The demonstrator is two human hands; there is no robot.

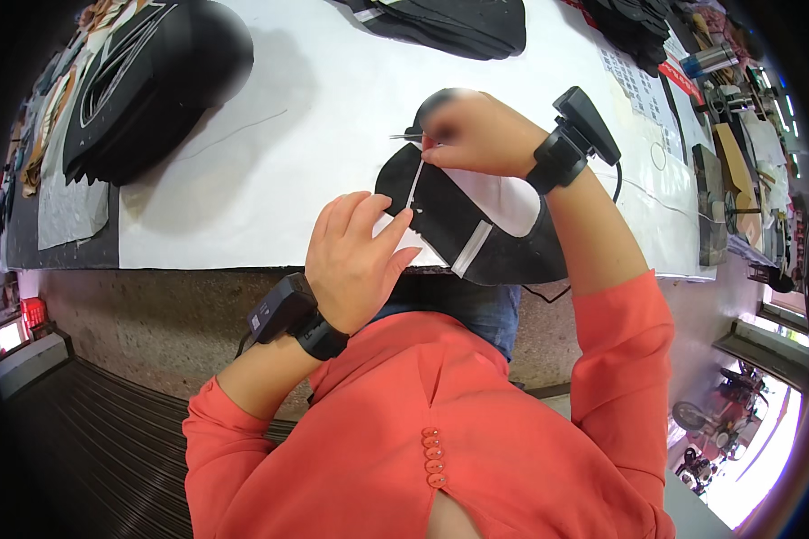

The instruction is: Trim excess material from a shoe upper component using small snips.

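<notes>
A black shoe-upper-like piece with a curved cutout lies at the table's near edge. A thin white strip crosses its left part, and a wider whitish band crosses it further right. My right hand is closed, thumb and finger pinching the strip's upper end. Thin metal points of a tool stick out left from that hand; its handle is hidden. My left hand rests open at the piece's left edge, its index fingertip by the strip's lower end. Part of the black material is covered by my right hand.
A stack of black pieces stands at the left of the white-covered table. More black pieces lie at the far side and far right. A loose thread lies left of centre. A black cable hangs near the front edge.
</notes>
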